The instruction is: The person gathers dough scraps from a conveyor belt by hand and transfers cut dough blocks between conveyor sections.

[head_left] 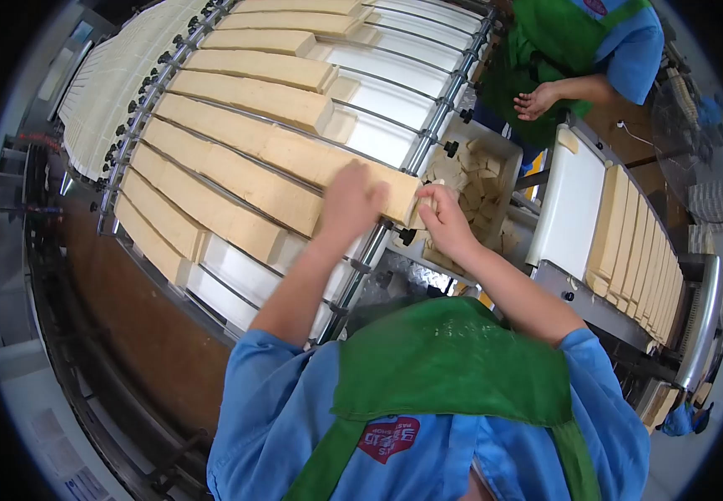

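Note:
A long pale-yellow loaf [295, 149] lies in a lane of the white conveyor, its near end reaching over the metal rail [418, 171]. My left hand [351, 200], smeared by motion, is over the loaf close to that end, fingers across its top and side. At the end face, my right hand [447, 224] has its fingers curled around a thin end slice [420, 215]. Slice and loaf overlap in this view. More loaves [236, 188] lie in parallel on both sides, parted by thin rods.
Below the rail stands a bin [508, 163] with loaf offcuts [478, 184]. A second conveyor [563, 209] at right carries several narrow loaves [629, 242]. A co-worker in a green apron [537, 50] stands at the upper right, one hand [537, 101] near the bin.

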Motion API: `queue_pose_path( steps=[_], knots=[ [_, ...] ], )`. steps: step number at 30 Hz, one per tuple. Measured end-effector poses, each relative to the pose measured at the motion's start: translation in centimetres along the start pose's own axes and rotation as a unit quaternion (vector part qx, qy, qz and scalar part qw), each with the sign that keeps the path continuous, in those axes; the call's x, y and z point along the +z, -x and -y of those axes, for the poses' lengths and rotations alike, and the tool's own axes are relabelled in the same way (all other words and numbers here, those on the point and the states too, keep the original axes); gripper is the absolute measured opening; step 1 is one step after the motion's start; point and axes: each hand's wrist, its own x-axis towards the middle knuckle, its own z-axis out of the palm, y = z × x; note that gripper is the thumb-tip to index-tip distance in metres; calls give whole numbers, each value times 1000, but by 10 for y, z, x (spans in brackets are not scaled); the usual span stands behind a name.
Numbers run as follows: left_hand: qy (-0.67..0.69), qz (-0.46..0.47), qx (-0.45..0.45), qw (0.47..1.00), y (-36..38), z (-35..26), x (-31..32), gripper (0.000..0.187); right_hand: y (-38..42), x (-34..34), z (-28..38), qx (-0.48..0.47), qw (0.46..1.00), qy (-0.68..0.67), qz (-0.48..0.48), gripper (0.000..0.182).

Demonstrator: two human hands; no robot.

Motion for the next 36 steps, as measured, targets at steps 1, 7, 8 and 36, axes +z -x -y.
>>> queue_pose_path(
  steps=[1,7,8,36],
  knots=[
    [-5,-40,16,999,10,-22,6,50,1,0,-1,5,1000,-3,-1,22],
    [65,-29,-42,997,25,-64,15,55,15,6,-19,13,997,-64,-38,21],
    [68,-27,-45,996,22,-68,14,56,18,7,-16,18,995,-77,-52,22],
    [47,45,-136,989,-122,44,26,48,-141,29,-11,271,953,-105,-87,29]
  ],
)
